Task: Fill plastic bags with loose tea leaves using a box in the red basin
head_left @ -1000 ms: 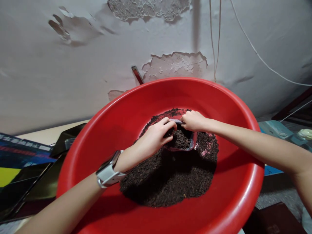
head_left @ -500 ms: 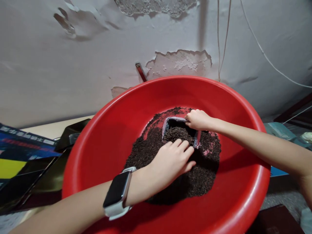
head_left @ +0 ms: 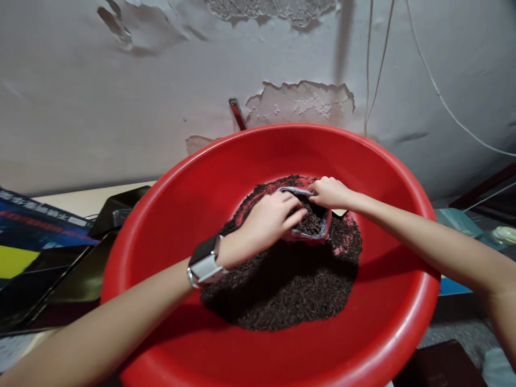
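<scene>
A big red basin fills the view, with a heap of dark loose tea leaves in its bottom. A small open pouch with a grey rim sits in the heap, partly filled with leaves. My right hand pinches the pouch's far rim and holds it open. My left hand, with a white-strapped watch on the wrist, is cupped over the pouch's mouth, its fingers curled on leaves at the opening.
A peeling grey wall stands right behind the basin, with thin cables hanging down it. Dark boxes and printed cartons lie to the left. A teal object lies at the right.
My left hand went from the pouch back into the heap, then returned up to the pouch's mouth. My right hand stayed on the pouch's rim.
</scene>
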Tool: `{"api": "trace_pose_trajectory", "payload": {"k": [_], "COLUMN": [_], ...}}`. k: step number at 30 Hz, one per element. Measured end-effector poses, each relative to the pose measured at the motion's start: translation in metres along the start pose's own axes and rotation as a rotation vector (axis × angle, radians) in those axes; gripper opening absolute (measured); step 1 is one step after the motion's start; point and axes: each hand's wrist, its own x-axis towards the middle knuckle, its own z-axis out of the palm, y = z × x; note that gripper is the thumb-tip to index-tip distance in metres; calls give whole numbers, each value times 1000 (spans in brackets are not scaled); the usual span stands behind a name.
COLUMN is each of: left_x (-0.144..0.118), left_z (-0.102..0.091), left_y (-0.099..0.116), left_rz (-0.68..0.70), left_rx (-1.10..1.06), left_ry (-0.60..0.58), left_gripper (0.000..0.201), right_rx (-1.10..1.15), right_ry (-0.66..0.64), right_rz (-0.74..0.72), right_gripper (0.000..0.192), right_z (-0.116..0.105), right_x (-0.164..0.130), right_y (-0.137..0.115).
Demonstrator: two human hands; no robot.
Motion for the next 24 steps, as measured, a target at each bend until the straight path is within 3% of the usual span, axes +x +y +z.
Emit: {"api": "trace_pose_trajectory", "payload": {"k": [3,7,10,17,21,24], "left_x": [8,12,15,17,19,18], "left_z": [-5,1,3,-12,-10,0], "left_y": [-17,-38,-43,-53,-60,-60], "left_rz": [-161,-316,-405,-519,-595,-589], "left_rx": [-72,-189,-257,-275,-298,-446], "left_ry": [113,73,67,168,101,-57], "left_gripper": [30,34,34,34,35,41], "right_rx": [129,300,261,167,81,87], "right_ry": [16,47,45,8,82,98], "right_rz": [13,105,144,44,-36,-93], "right_gripper": [26,27,27,25,21,19], "right_z": [-1,-2,-2,1,-3,-5], "right_x": [6,13,14,13,11,11], "right_y": [12,27,31,20,23,29]}}
